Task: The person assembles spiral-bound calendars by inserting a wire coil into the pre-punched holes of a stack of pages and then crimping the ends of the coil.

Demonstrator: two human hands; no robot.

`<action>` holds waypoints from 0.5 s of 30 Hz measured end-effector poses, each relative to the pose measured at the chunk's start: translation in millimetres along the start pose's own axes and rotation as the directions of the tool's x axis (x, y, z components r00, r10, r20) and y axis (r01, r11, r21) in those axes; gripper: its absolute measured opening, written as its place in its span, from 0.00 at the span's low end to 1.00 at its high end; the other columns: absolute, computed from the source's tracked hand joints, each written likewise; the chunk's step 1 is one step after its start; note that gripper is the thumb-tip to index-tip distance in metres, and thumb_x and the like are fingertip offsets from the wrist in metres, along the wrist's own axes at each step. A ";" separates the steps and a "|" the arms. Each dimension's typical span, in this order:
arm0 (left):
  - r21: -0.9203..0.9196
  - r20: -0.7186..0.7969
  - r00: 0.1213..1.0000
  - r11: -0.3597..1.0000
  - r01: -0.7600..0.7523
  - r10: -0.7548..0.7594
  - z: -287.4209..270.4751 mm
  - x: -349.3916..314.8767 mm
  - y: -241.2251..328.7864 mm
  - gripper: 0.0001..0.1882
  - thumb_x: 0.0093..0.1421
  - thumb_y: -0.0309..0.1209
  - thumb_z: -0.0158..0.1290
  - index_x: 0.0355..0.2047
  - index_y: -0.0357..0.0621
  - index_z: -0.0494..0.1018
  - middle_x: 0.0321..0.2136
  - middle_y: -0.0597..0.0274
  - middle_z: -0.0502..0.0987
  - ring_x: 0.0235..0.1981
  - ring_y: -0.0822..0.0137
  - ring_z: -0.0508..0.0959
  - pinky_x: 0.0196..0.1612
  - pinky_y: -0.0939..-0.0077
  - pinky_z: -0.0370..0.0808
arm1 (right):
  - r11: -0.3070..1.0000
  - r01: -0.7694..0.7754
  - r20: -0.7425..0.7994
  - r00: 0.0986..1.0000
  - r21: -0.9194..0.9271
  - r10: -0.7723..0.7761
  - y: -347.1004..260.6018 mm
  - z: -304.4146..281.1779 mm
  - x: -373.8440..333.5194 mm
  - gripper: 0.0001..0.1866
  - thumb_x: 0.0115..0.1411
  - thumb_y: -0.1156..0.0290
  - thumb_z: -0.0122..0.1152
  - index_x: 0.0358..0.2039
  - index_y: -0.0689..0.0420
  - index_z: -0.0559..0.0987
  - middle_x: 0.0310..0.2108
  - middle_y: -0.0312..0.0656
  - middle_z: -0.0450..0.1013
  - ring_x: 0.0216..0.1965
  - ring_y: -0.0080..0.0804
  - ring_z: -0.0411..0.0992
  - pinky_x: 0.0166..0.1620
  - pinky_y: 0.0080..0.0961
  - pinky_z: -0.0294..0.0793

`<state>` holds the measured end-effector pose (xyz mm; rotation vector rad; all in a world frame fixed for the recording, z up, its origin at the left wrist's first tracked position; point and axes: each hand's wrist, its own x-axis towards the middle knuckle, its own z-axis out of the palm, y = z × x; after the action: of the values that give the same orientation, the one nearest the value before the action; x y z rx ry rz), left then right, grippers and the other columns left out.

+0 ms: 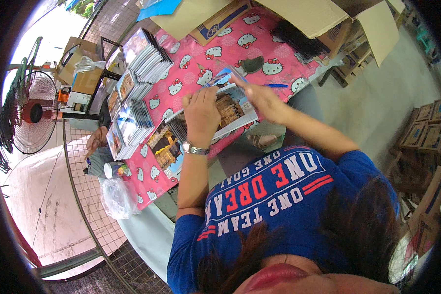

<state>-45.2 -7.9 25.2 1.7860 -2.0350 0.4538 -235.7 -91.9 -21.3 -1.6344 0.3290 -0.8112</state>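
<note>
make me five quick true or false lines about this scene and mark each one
1. The left arm wears a silver watch. True.
2. The table cover is plain green. False: the table cover is pink with printed cats.
3. The fan stands at the picture's right. False: the fan is at the left.
4. A clear plastic bag is at the table cover's left end. True.
5. The left hand is on picture-covered booklets. True.

Bright lt. upper L, edge distort.
</note>
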 end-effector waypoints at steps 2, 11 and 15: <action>-0.083 0.075 0.997 0.997 -0.001 0.007 -5.5 4.4 -13.6 0.14 0.54 0.24 0.52 0.43 0.45 0.74 0.37 0.58 0.78 0.41 0.58 0.76 0.46 0.63 0.63 | 0.990 -0.113 -0.016 0.994 -0.080 0.112 -12.9 -12.8 14.1 0.22 0.68 0.62 0.50 0.58 0.60 0.71 0.53 0.51 0.72 0.53 0.40 0.72 0.54 0.29 0.68; -0.208 0.035 0.999 0.978 0.015 -0.008 -1.3 18.9 -20.9 0.12 0.54 0.34 0.58 0.38 0.47 0.75 0.36 0.60 0.79 0.39 0.60 0.77 0.46 0.63 0.62 | 0.659 0.356 0.150 0.925 -0.663 -0.349 -13.4 -50.7 47.5 0.17 0.53 0.80 0.58 0.45 0.54 0.80 0.39 0.44 0.74 0.43 0.42 0.74 0.45 0.35 0.73; -0.229 0.019 1.000 0.973 0.027 -0.023 -3.9 19.7 -13.1 0.12 0.54 0.39 0.61 0.35 0.47 0.76 0.33 0.61 0.80 0.37 0.61 0.77 0.46 0.64 0.62 | 0.855 0.239 0.105 0.971 -0.460 -0.215 -17.4 -46.5 37.1 0.17 0.55 0.81 0.57 0.44 0.55 0.80 0.38 0.42 0.71 0.42 0.40 0.72 0.47 0.33 0.71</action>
<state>-34.0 -24.8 38.0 1.6784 -1.9827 0.1880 -243.9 -145.4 8.8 -2.1796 0.3162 -0.9132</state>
